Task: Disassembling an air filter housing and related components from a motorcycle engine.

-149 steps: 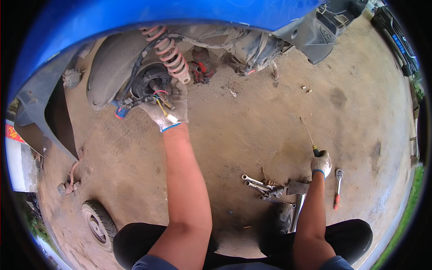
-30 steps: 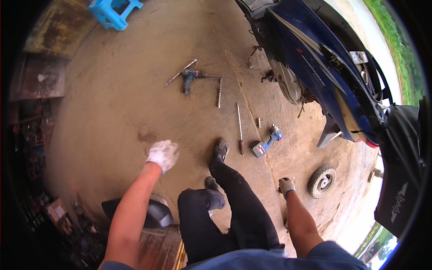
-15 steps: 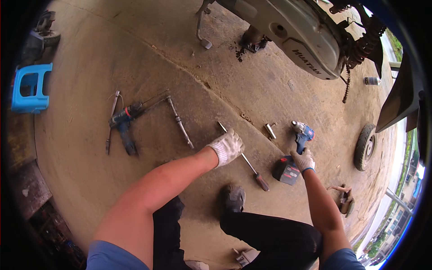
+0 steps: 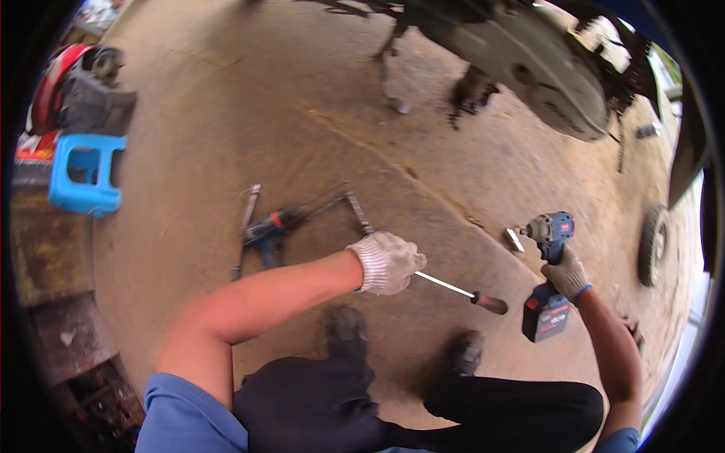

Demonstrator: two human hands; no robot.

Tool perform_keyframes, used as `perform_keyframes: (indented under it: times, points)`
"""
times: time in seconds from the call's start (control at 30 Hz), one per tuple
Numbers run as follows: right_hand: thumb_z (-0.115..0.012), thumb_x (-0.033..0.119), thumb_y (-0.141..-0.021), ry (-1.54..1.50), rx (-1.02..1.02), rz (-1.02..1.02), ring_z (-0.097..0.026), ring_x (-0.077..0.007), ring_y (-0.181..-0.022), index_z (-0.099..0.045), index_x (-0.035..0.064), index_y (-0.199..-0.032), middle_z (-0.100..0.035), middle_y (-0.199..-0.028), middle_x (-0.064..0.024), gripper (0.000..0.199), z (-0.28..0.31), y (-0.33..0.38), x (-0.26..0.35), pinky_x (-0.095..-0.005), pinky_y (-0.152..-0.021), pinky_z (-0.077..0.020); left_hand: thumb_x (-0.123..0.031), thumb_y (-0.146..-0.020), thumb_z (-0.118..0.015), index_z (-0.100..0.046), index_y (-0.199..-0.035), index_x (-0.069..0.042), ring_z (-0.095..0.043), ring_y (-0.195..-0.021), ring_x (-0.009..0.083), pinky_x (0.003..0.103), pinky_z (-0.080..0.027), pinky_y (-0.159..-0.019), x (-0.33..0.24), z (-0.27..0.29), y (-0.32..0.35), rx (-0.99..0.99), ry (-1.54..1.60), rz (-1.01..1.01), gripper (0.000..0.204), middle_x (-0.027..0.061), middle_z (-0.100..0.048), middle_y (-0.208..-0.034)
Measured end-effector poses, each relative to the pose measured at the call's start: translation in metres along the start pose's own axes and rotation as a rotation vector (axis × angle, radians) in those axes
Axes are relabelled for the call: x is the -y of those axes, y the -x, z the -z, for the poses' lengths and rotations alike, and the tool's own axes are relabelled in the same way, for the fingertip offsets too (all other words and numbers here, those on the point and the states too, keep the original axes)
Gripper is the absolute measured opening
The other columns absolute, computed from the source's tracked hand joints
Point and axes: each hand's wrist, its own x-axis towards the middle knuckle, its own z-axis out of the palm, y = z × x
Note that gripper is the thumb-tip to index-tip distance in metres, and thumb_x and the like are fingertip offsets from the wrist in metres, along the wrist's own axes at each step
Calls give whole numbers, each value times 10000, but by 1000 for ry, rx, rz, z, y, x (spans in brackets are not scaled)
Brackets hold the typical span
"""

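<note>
- Left hand (image 4: 389, 263), 1, in a pale knitted glove: fingers closed round the shaft of a screwdriver, over the floor at the middle of the view.
- Screwdriver (image 4: 491, 303), 1: bright metal shaft, dark red and black handle; handle pointing right, toward the right hand — tip hidden by the left hand.
- Right hand (image 4: 568, 273), 1, in a matching glove with a blue cuff edge: fingers wrapped round the grip of a cordless impact driver.
- Impact driver (image 4: 557, 225), 1: blue and black body, grey metal nose turned left; battery block (image 4: 545, 313), black with red, at the foot of the grip.
- Socket (image 4: 514, 240), 1: small, metal, cylindrical; lying on the floor, seen just beside the driver's nose.
- Second power tool (image 4: 276, 228), 1: dark blue and black, red ring; lying on the floor left of the left hand.
- Metal bars, 2: a long bar (image 4: 248, 219) at the rear of the second tool; a jointed bar (image 4: 357, 210) running toward the left hand, which partly covers it.
- Stool (image 4: 84, 201), 1: light blue plastic, at far left.
- Scooter (image 4: 529, 72), 1, partly in view: grey engine casing, top right.
- Wheel (image 4: 655, 245), 1: at the right edge.
- Shoes, 2, dark: left (image 4: 347, 332) and right (image 4: 466, 352) — both below the tools in the view.
- Floor (image 4: 181, 166), 1: brown, stained, crossed by a diagonal seam.
</note>
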Motion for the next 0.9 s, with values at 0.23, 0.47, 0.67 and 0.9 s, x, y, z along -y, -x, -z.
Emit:
perform_keyframes:
  times: [0.23, 0.47, 0.67, 0.9]
  points:
    - [-776, 243, -816, -57, 219, 404, -751, -368, -1116, -642, -26, -1312, -757, -1171, -242, 579, -109, -21, 184, -478, -980, -575, -325, -963, -742, -783, -977, -59, -750, -914, 387, 479, -607, -813, 31, -103, 240, -642, 336, 787, 270, 162, -758, -967]
    - [-705, 425, -894, -166, 407, 584, -697, -452, -1258, -588, -44, -1408, -697, -1341, -331, 706, -221, 65, 387, -496, -1090, -543, -231, -983, -766, -778, -1034, 4, -777, -927, 371, 439, -597, -842, 9, -225, 363, -972, 397, 1513, 240, 220, -781, -994]
    - [-663, 484, -923, -339, 655, 720, -604, -451, -1390, -540, -27, -1514, -576, -1528, -331, 791, -369, 125, 451, -483, -1180, -487, -325, -1095, -642, -764, -1151, 50, -717, -901, 230, 433, -570, -843, 62, -355, 398, -1102, 558, 1868, 398, 192, -792, -1016]
    - [-575, 293, -1020, -498, 613, 905, -709, -453, -1163, -637, 40, -1364, -718, -1248, -286, 432, -373, 137, 393, -519, -1045, -549, -374, -1132, -591, -663, -1392, 43, -612, -1342, 422, 511, -497, -1136, 73, -291, 336, -936, 193, 1717, 497, 281, -648, -1428]
